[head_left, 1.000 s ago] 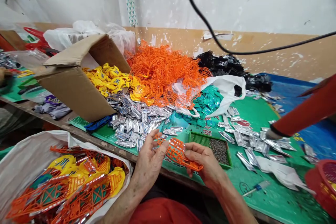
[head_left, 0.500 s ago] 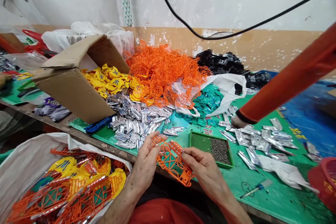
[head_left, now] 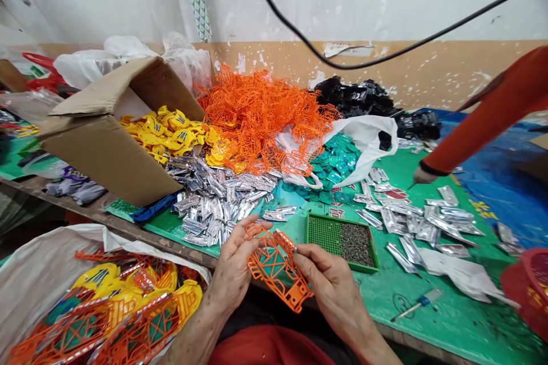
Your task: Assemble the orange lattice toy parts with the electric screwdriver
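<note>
Over green-topped worktop (head_left: 432, 319), head view: left hand (head_left: 231, 271) and right hand (head_left: 336, 291) pinching orange plastic lattice frame (head_left: 277, 271) from either side, frame held just above worktop edge. Green mesh tray (head_left: 342, 242) of small dark parts just beyond right hand. White sack (head_left: 51, 251) of orange-yellow pieces below left hand. Silver foil packets (head_left: 214, 208) ahead. Co-worker's orange sleeve (head_left: 483, 125) at right.

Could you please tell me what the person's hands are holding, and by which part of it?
Both hands hold an orange plastic lattice frame: the left hand grips its upper left edge, the right hand its right side.
</note>
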The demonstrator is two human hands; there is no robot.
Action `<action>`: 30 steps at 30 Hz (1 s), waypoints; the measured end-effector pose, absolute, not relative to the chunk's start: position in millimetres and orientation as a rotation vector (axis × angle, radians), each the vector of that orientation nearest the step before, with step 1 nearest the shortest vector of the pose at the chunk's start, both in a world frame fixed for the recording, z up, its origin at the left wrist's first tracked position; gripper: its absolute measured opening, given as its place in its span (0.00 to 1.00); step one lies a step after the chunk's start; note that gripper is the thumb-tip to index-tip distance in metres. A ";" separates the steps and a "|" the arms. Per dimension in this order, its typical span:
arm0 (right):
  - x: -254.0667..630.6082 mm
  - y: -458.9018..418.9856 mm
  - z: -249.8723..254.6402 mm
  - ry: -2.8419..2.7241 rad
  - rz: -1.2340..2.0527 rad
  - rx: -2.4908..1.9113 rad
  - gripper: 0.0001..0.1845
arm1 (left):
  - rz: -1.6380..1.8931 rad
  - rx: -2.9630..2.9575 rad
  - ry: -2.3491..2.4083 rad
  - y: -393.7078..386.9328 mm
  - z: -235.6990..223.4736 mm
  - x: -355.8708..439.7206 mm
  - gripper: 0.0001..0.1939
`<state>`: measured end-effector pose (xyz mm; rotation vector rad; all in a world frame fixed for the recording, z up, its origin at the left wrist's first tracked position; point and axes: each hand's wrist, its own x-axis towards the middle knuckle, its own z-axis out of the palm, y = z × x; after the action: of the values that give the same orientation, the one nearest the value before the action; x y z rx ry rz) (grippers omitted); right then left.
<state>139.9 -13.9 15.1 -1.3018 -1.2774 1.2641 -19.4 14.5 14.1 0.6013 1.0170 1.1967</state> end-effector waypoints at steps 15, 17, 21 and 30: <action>153.5 -9.7 4.9 -1.775 0.612 -1.133 0.14 | 1.259 0.873 1.402 15.1 -12.0 -19.3 0.10; 150.1 -8.0 4.2 -1.810 0.686 -1.077 0.08 | 1.196 0.906 1.375 13.2 -11.1 -21.6 0.15; 153.1 2.5 4.7 -1.625 1.174 -1.209 0.13 | 1.002 0.999 1.302 7.6 -8.4 -37.7 0.24; 148.1 22.3 11.0 -1.217 1.702 -1.281 0.15 | 1.023 0.841 1.208 -0.9 -3.3 -70.3 0.32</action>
<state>148.1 22.3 11.0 -1.2811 -1.2170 1.7018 -70.3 -0.9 -3.3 0.8411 1.2084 1.0234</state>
